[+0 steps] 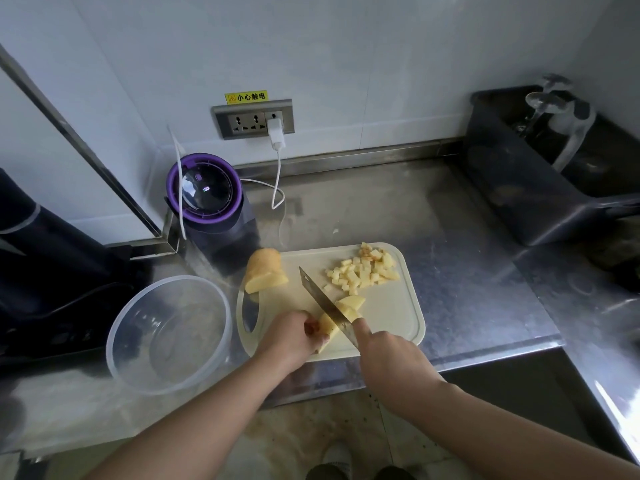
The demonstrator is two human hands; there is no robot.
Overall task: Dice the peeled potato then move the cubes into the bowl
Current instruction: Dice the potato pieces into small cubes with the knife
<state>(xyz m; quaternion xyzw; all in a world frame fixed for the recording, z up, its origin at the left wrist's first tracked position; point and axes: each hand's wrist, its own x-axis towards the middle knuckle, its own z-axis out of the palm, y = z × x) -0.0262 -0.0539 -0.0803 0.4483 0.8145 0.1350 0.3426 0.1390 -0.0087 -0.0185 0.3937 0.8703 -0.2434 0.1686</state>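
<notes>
The cutting board [391, 317] lies flat on the steel tabletop [467, 271], with its near edge at the tabletop's front edge.

The left hand [291, 336] has its fingers curled down onto the near-left end of the potato piece [351, 303] and pins it to the board. The piece extends away from this hand toward the far right.

The right hand [384, 355] is closed around the handle of the knife [322, 299], and the handle is hidden inside the grip. The index finger lies straight along the blade's spine. The blade crosses the potato piece just beside the left fingertips.

The cubes [367, 271] are piled at the board's far right corner, well apart from both hands.

A second potato half [265, 270] rests at the far left corner and overhangs the board's edge.

The clear bowl [166, 341] stands on the tabletop just left of the board, holding no cubes.
</notes>
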